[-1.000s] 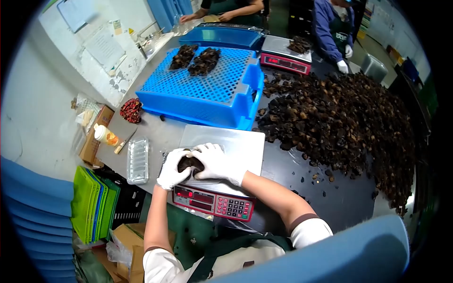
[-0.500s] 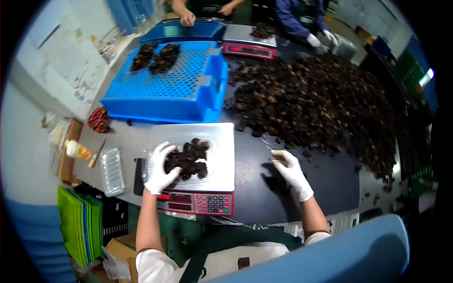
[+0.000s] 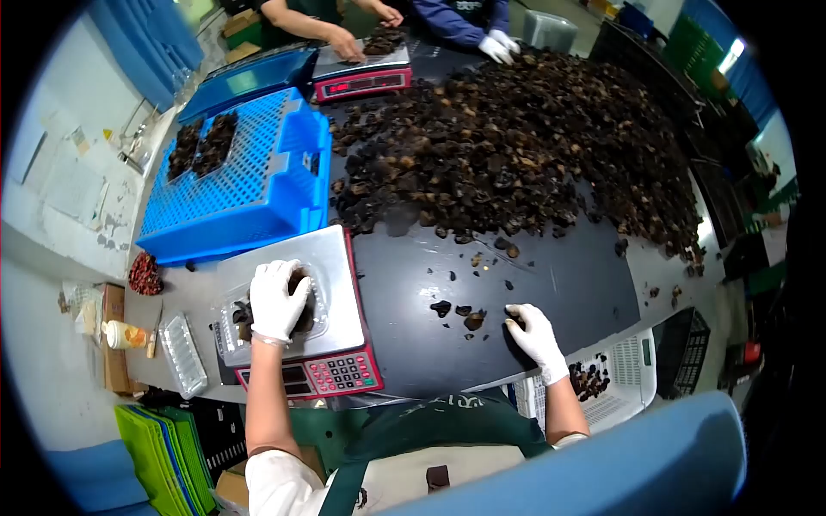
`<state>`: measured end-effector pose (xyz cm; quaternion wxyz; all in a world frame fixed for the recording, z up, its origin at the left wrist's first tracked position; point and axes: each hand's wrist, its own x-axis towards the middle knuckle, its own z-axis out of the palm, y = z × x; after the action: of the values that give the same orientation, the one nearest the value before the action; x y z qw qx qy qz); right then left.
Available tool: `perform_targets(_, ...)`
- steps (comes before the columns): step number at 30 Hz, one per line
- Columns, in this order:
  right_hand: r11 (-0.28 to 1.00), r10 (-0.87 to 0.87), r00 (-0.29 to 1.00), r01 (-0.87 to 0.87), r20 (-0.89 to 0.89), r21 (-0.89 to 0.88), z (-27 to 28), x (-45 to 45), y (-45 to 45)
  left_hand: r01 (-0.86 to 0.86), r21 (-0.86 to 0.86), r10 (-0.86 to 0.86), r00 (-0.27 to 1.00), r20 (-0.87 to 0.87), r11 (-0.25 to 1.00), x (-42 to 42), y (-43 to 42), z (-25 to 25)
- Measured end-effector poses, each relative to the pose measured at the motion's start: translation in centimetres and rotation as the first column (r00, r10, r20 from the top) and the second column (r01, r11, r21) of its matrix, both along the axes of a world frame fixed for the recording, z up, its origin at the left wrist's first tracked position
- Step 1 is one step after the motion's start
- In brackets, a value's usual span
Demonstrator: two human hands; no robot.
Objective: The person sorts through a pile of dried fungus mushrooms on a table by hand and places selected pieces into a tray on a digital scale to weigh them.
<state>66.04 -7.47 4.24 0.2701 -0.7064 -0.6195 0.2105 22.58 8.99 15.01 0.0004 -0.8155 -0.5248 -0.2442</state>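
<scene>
Nearest the wearer, the right hand (image 3: 537,340), in a white glove, is held low over the near edge of a dark tabletop (image 3: 404,344). Its fingers lie together, with the thumb a little apart from the forefinger and nothing visible between them. Just below and beyond the wrist, a white slatted basket (image 3: 647,348) contains a few dark scraps.

To the left stands a red-edged digital scale (image 3: 344,371), its keypad facing the wearer. On its metal platter sits a transparent plastic tray (image 3: 320,331) of dark brown mushroom pieces (image 3: 243,320). The left hand (image 3: 275,305), also gloved, lies over them, fingers forward and close together, thumb out to one side; whether it grips any piece is hidden. The pieces look light, curled and perhaps brittle at the edges, so a loose handful cupped from the sides would suit them better than a squeeze. The tray seems thin and flexible, probably slick under gloves, and best held by opposite rims.

Left of the scale is another transparent plastic tray (image 3: 183,357). Ahead of the right hand, a few loose pieces (image 3: 474,321) are scattered.

Farther off, a blue crate (image 3: 241,224) carries two filled packs (image 3: 215,144), and a broad mushroom heap (image 3: 533,146) spreads to the right. At the far side, a co-worker's bare hands (image 3: 346,45) work over a second scale (image 3: 363,83), beside another person's gloved hands (image 3: 499,46).
</scene>
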Motion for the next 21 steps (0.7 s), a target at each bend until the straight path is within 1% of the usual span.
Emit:
perform_targets(1, 0.999, 0.011, 1.000, -0.011, -0.020, 0.032, -0.1, 0.1, -0.1, 0.002, 0.008, -0.001, 0.999, -0.054, 1.000, 0.1, 0.8, -1.0)
perform_targets(2, 0.999, 0.025, 1.000, -0.024, -0.018, 0.048, 0.0, 0.3, -0.2, -0.018, 0.009, 0.019, 0.998, -0.053, 1.000, 0.2, 1.5, -2.1)
perform_targets(3, 0.997, 0.041, 0.999, -0.040, -0.017, 0.065, 0.1, 0.4, -0.3, -0.040, 0.011, 0.041, 0.998, -0.055, 0.999, 0.6, 1.9, -2.2)
perform_targets(4, 0.997, 0.037, 0.999, -0.035, -0.030, 0.073, -0.1, 0.6, -0.5, -0.070, -0.038, 0.064, 0.985, -0.160, 0.997, 0.4, 2.2, -2.0)
perform_targets(5, 0.997, 0.032, 0.999, -0.030, -0.034, 0.076, 0.0, 0.9, -0.7, -0.088, -0.051, 0.078, 0.983, -0.164, 0.995, 0.5, 2.2, -2.0)
perform_targets(7, 0.997, 0.050, 0.997, -0.046, -0.059, 0.061, 0.0, 1.0, -0.5, -0.082, -0.080, 0.074, 0.993, -0.094, 0.993, 0.7, 2.2, -1.8)
perform_targets(8, 0.993, 0.077, 0.996, -0.072, -0.052, 0.095, -0.8, 1.4, -0.4, -0.084, -0.062, 0.077, 0.990, -0.115, 0.995, 0.6, 2.1, -1.7)
perform_targets(9, 0.995, 0.077, 0.995, -0.073, -0.060, 0.065, -0.2, 1.3, -0.2, -0.106, -0.060, 0.097, 0.987, -0.125, 0.993, 0.4, 2.4, -2.0)
perform_targets(11, 0.995, 0.078, 0.993, -0.072, -0.084, 0.069, -0.3, 1.3, 0.1, -0.087, -0.095, 0.083, 0.996, -0.045, 0.992, 0.0, 2.5, -2.0)
perform_targets(12, 0.996, 0.077, 0.992, -0.073, -0.101, 0.045, -0.5, 1.5, 0.3, -0.069, -0.065, 0.074, 0.994, 0.082, 0.995, -0.3, 2.5, -2.0)
perform_targets(13, 0.997, 0.073, 0.991, -0.072, -0.113, 0.018, -0.6, 1.5, 0.5, -0.083, -0.069, 0.094, 0.982, 0.164, 0.994, -1.3, 2.6, -2.4)
perform_targets(14, 0.998, 0.054, 0.989, -0.057, -0.135, -0.020, -0.2, 1.3, 0.8, -0.064, -0.208, 0.157, 0.870, 0.468, 0.976, -1.8, 2.6, -1.8)
perform_targets(15, 0.997, 0.031, 0.988, -0.041, -0.150, -0.063, 0.2, 1.1, 1.0, 0.007, -0.322, 0.239, 0.657, 0.715, 0.947, -2.4, 2.7, -1.4)
perform_targets(16, 0.997, 0.032, 0.989, -0.041, -0.144, -0.059, 0.1, 1.0, 1.1, 0.088, -0.261, 0.165, 0.574, 0.802, 0.961, -3.8, 3.0, -0.9)
perform_targets(17, 0.998, 0.033, 0.991, -0.039, -0.130, -0.040, -0.2, 0.9, 1.3, 0.019, -0.335, 0.284, 0.487, 0.826, 0.942, -4.5, 2.9, -0.1)
perform_targets(18, 0.998, 0.048, 0.995, -0.050, -0.088, -0.023, -0.4, 0.8, 1.5, 0.111, -0.390, 0.347, 0.284, 0.894, 0.914, -5.0, 2.8, 0.7)
perform_targets(19, 0.998, 0.058, 0.997, -0.058, -0.045, -0.005, -0.4, 0.7, 1.6, 0.217, -0.416, 0.411, 0.070, 0.909, 0.883, -5.4, 2.6, 1.2)
perform_targets(20, 0.997, 0.073, 0.997, -0.073, -0.041, 0.000, -0.6, 0.6, 1.7, 0.325, -0.367, 0.379, 0.029, 0.925, 0.871, -6.4, 2.7, 0.9)
perform_targets(21, 0.998, 0.059, 0.998, -0.059, 0.004, 0.019, -0.9, 0.5, 1.8, 0.420, -0.369, 0.403, 0.009, 0.915, 0.829, -6.9, 2.8, 1.2)
